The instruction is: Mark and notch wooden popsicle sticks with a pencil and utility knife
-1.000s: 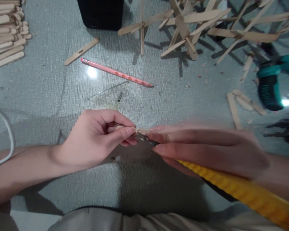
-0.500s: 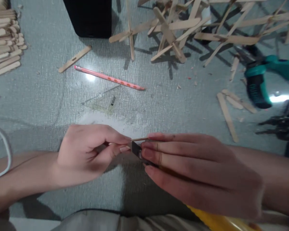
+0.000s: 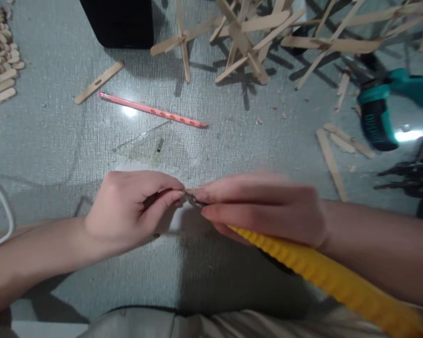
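My left hand (image 3: 134, 206) is closed in a pinch on a small wooden stick piece (image 3: 189, 191), of which only a sliver shows between my two hands. My right hand (image 3: 264, 206), slightly blurred, is wrapped round a yellow-handled cutter (image 3: 324, 274); its dark blade tip (image 3: 194, 201) touches the stick at my left fingertips. Both hands hover just above the grey textured mat (image 3: 56, 141), near its front middle.
A pink pencil (image 3: 151, 110) and a clear set square (image 3: 144, 146) lie beyond my hands. Wooden stick structures (image 3: 246, 37) stand at the back, a stick pile (image 3: 0, 61) at far left, loose sticks (image 3: 331, 159) and a teal tool (image 3: 377, 112) at right, a black box (image 3: 120, 21) behind.
My right hand has turned so the yellow handle shows again and moved left, closing the gap to my left fingers. The view has shifted slightly.
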The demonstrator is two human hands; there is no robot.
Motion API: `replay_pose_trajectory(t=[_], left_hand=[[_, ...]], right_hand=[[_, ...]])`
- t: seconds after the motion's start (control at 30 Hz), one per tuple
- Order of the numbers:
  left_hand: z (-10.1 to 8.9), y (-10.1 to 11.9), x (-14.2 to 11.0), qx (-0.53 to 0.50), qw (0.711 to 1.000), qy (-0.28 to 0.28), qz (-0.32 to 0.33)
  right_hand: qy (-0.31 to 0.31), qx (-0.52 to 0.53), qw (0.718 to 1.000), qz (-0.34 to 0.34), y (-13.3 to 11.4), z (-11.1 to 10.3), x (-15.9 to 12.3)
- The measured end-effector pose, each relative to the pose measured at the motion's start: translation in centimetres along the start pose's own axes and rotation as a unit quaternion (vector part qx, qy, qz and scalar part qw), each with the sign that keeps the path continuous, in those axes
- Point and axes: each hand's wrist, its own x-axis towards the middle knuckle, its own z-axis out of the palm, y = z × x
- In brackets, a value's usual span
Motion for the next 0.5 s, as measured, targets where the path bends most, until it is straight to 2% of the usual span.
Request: replay_pose_trajectory(t=[0.1,0.2,0.5], left_hand=[[0.0,-0.7,0.5,0.069,0.994,-0.002,0.082],[0.0,-1.3,0.6,0.123,0.984,0.010,0.127],[0.0,-1.9,0.8,0.180,0.974,0.021,0.133]], right_hand=[[0.000,0.035,0.998,0.059,0.6,0.1,0.1],[0.001,0.030,0.997,0.077,0.7,0.1,0.5],[-0.013,0.014,0.995,0.101,0.1,0.0,1.0]])
